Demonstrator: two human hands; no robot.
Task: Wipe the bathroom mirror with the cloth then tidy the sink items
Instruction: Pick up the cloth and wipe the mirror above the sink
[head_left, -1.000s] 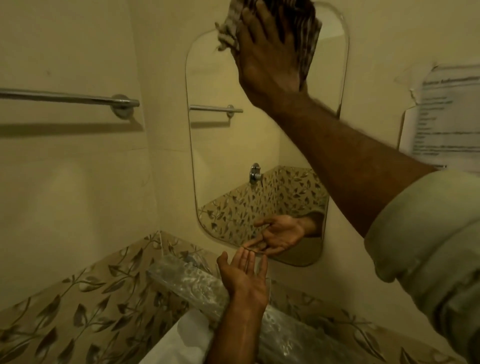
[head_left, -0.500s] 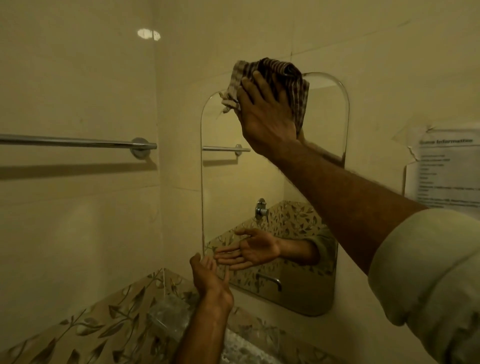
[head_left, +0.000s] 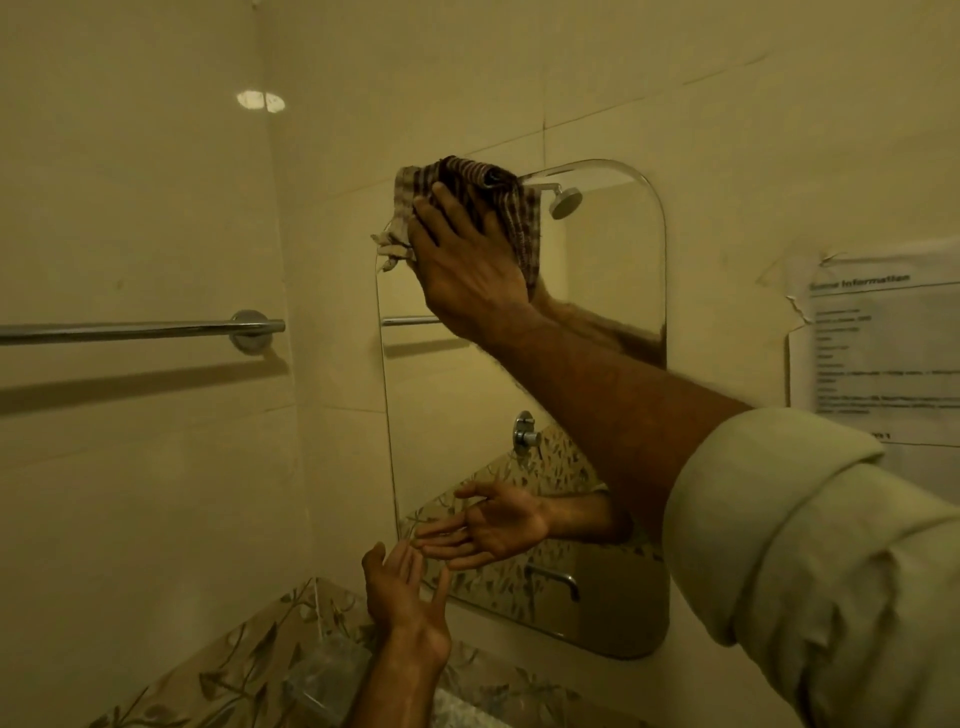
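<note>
A tall mirror (head_left: 608, 291) with rounded corners hangs on the cream tiled wall. My right hand (head_left: 467, 265) presses a brown and white striped cloth (head_left: 467, 182) flat against the mirror's top left corner. My left hand (head_left: 405, 597) is held palm up, fingers apart, holding nothing, just in front of the mirror's lower left edge; its reflection shows in the glass. Under it a glass shelf (head_left: 322, 665) juts from the wall. The sink and its items are out of view.
A chrome towel rail (head_left: 140, 328) runs along the left wall at hand height. A printed paper notice (head_left: 883, 348) is stuck to the wall right of the mirror. Leaf-patterned tiles (head_left: 249, 660) line the wall below.
My view has tilted up, so the whole mirror top now shows. My right hand has slid the cloth left along the mirror's top edge. My left hand stays open by the lower edge.
</note>
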